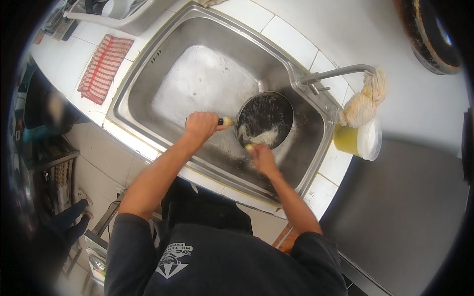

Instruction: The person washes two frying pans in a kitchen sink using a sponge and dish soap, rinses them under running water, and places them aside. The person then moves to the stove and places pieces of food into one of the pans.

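My left hand (pixel 202 125) grips the handle of a dark round frying pan (pixel 264 111), which is held inside a stainless steel sink basin (pixel 307 162). Beneath the fingers shows a black and tan part of the handle (pixel 226 121). In my right hand (pixel 263 159) is a small yellowish scrubber or sponge (pixel 250 146), pressed near the pan's lower edge. Pale suds (pixel 268 137) lie on the pan's wet surface beside it. White foamy water (pixel 211 74) covers the basin floor behind the pan. My right fingers are slightly blurred.
A bent faucet (pixel 340 72) rises at the sink's right rim, with a tan cloth (pixel 364 100) on its end. Near it is a plastic tub of yellow liquid (pixel 355 140). A checkered cloth (pixel 106 68) and a dish bin (pixel 122 16) occupy the left counter. Another person's legs (pixel 72 222) show lower left.
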`<state>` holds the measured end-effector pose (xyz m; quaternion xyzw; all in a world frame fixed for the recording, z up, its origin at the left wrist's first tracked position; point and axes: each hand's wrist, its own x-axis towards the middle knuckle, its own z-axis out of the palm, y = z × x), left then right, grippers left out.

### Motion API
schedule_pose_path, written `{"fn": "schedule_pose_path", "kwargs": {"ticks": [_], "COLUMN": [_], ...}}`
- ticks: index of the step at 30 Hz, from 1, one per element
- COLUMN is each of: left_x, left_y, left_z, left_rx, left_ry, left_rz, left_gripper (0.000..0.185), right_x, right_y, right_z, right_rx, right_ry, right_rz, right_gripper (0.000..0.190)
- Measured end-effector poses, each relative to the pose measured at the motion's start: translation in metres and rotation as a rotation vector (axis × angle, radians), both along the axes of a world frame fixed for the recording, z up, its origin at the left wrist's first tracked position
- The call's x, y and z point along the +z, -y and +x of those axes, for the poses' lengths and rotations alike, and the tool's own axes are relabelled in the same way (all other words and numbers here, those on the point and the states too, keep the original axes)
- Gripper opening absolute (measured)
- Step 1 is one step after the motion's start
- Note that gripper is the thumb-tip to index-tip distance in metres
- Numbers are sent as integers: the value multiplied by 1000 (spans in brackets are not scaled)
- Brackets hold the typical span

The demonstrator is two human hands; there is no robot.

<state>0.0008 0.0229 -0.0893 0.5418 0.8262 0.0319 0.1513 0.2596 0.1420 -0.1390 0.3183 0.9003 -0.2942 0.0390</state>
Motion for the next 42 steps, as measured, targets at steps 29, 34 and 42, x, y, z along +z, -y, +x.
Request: {"fn": "schedule_pose_path", "kwargs": {"ticks": [29, 34, 42], "left_x": [-11, -11, -9], "left_y": [5, 5, 5], "left_z": [20, 17, 16], "left_rx": [-83, -80, -89], "left_ry": [390, 356, 316], "left_rz": [-306, -304, -247], "left_gripper": [71, 71, 70], "right_x": [-30, -45, -15], "right_y": [-109, -24, -93], "right_z": [-83, -79, -9], "right_rx": [-153, -18, -160], "right_ry": [-14, -435, 19], "right_rz": [521, 117, 243], "right_gripper": [33, 24, 20]}}
